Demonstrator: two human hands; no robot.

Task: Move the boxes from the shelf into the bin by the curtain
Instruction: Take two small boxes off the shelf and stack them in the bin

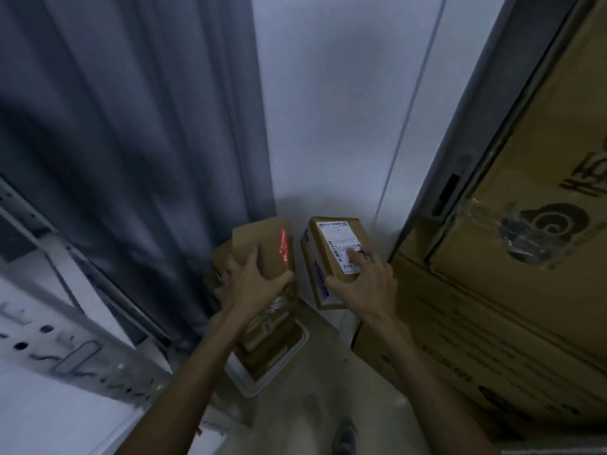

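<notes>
Two hands: left hand point(253, 284), right hand point(369, 285). Two small boxes: taped box point(262, 239), labelled box point(328, 233). One bin point(243, 385), with more boxes inside, number unclear. One curtain point(131, 159). Two big cartons: upper carton point(542, 178), lower carton point(460, 356).

Two bare arms in view, hands to elbows.
Bare left hand point(254, 284) and bare right hand point(368, 285) on slim forearms; the dark, blurred rounded shape low down is perhaps a shoe point(345, 435).
</notes>
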